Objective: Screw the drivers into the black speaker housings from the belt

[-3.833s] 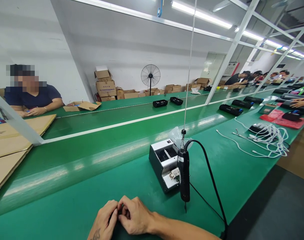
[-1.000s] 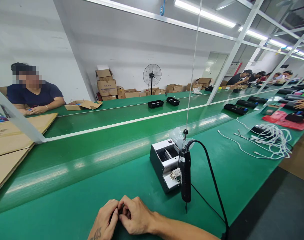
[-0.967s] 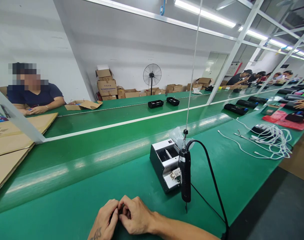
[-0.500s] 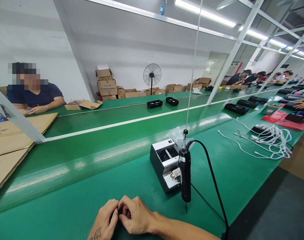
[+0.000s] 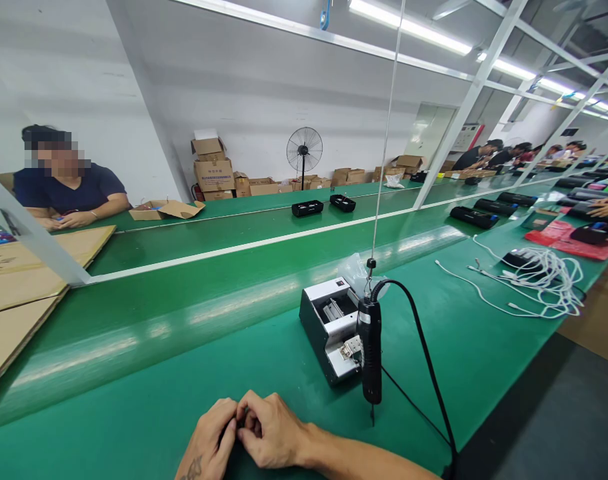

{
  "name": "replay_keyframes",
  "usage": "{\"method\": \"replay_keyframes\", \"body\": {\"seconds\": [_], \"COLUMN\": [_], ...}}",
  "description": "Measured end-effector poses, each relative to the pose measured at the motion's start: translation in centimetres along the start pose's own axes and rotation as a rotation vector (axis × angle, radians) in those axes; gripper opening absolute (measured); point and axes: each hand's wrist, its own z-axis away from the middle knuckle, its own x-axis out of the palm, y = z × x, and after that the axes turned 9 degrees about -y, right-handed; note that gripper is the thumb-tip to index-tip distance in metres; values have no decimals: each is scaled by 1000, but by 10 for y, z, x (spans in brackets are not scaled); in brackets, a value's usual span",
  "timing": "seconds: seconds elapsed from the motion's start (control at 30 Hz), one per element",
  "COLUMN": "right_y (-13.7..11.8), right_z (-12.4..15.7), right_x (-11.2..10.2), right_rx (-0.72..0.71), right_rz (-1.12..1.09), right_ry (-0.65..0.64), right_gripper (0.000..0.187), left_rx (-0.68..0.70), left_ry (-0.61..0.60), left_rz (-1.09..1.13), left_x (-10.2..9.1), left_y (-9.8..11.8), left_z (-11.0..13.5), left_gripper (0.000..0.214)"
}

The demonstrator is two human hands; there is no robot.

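My left hand [image 5: 211,433] and my right hand [image 5: 271,430] rest together at the front of the green bench [image 5: 134,413]. Both are closed with curled fingers, and their fingertips meet. Whatever may lie between the fingers is hidden. To the right of my hands, a black electric screwdriver [image 5: 371,353] hangs bit-down from a cord, a cable looping off its top. Behind it stands a black and silver screw feeder [image 5: 324,327]. Neither hand touches these tools.
A conveyor belt [image 5: 224,293] runs beyond the bench. Black housings [image 5: 307,208] sit on the far belt, and more [image 5: 473,217] at right. White cables [image 5: 549,280] lie tangled on the bench. Cardboard sheets [image 5: 34,267] are at left. A person [image 5: 74,190] sits across.
The two black housings on the far belt have shifted slightly left. Inside the screw feeder, the moving part has changed position. The person across has turned their head. My hands stay still.
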Motion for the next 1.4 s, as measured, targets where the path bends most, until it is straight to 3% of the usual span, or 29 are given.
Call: {"method": "replay_keyframes", "body": {"seconds": [0.6, 1.4], "right_y": [6, 6], "right_z": [-1, -1], "right_x": [5, 5], "right_rx": [-64, -43], "right_rz": [-33, -15], "right_ry": [59, 34], "right_gripper": [24, 25], "left_rx": [55, 47], "left_ry": [89, 92], "left_rz": [-44, -47], "left_x": [-1, 1], "left_y": [7, 5], "left_z": [-3, -5], "left_gripper": [39, 35]}}
